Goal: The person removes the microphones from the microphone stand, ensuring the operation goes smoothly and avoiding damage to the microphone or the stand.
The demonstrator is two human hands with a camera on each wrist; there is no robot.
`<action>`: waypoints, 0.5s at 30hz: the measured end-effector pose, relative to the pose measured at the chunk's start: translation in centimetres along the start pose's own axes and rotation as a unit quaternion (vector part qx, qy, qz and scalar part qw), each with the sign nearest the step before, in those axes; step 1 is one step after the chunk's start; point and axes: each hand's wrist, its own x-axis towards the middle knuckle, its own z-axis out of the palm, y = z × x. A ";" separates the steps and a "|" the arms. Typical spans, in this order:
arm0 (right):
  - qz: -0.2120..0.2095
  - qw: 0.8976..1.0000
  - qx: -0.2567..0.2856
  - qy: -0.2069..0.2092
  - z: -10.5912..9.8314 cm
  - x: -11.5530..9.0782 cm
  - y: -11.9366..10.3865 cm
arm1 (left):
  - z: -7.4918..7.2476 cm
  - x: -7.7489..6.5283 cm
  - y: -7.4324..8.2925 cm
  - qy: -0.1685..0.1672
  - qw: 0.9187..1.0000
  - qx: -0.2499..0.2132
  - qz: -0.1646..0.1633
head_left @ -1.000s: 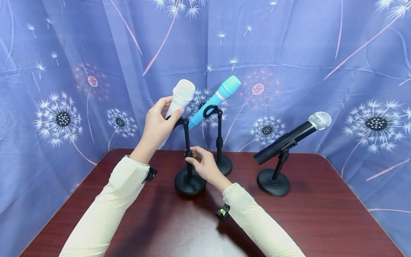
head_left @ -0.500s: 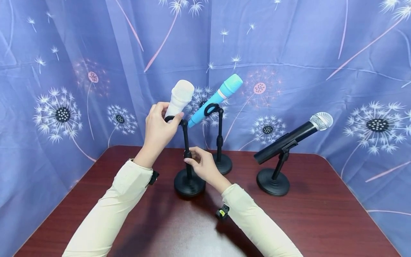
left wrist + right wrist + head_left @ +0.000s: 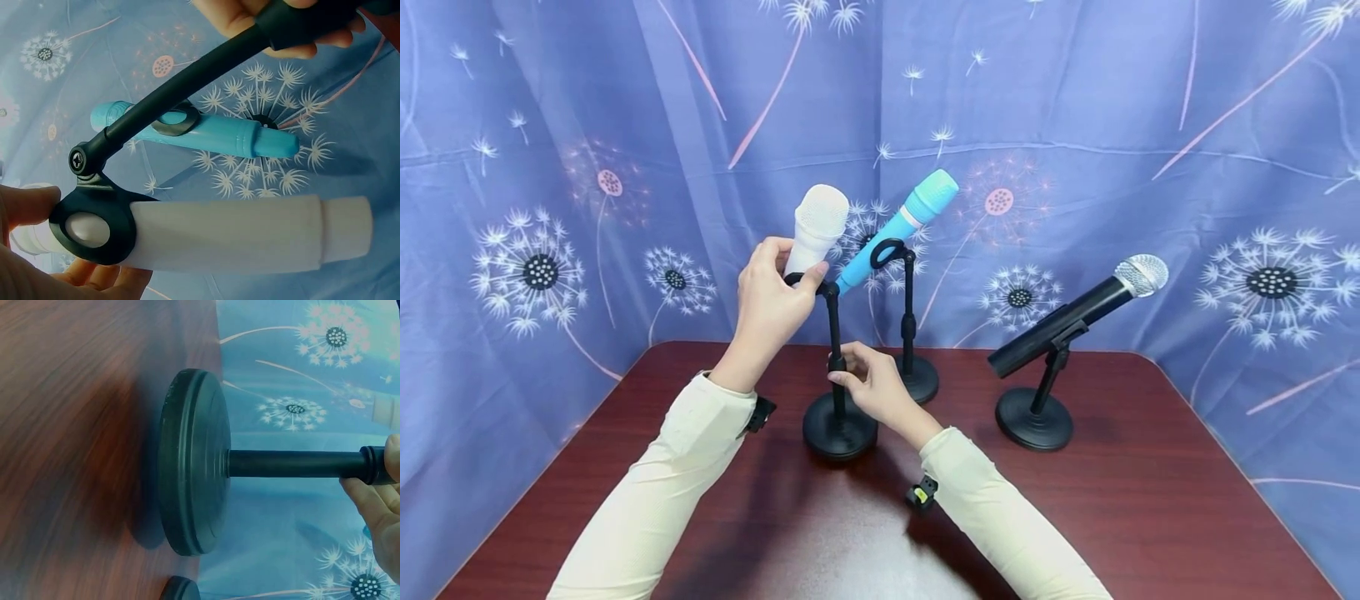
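My left hand (image 3: 773, 304) grips a white microphone (image 3: 822, 218) around its upper body. In the left wrist view the microphone's shaft (image 3: 231, 234) passes through the black ring clip (image 3: 128, 234) of a desk stand, the thumb against the clip's edge and fingers beneath. My right hand (image 3: 880, 387) pinches the collar on that stand's pole (image 3: 835, 333). The stand's round base (image 3: 200, 462) rests on the table in the right wrist view. From the head view, the left hand hides the microphone's lower end.
Just behind, a light blue microphone (image 3: 891, 229) leans in a second black stand (image 3: 908, 325). To the right, a black microphone with a silver head (image 3: 1075, 317) sits tilted in a third stand (image 3: 1036, 417). A blue dandelion-print curtain (image 3: 1075, 83) encloses the dark red table (image 3: 1120, 500).
The left hand and the ring clip have shifted slightly, and the white microphone's lower end is now hidden behind the hand. The right hand stays on the pole.
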 end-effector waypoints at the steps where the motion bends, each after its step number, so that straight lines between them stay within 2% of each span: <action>1: -0.004 1.000 -0.002 0.000 0.0 0.0 0.0 | -0.1 0.0 0.0 -0.005 1.000 -0.001 -0.004; 10: -0.011 0.999 -0.026 -0.015 -0.4 -0.5 0.3 | -1.1 -0.2 0.5 -0.068 0.996 -0.025 -0.056; 15: -0.015 0.999 -0.025 -0.015 -0.7 -0.9 0.3 | -1.6 -0.2 0.8 -0.097 0.992 -0.050 -0.067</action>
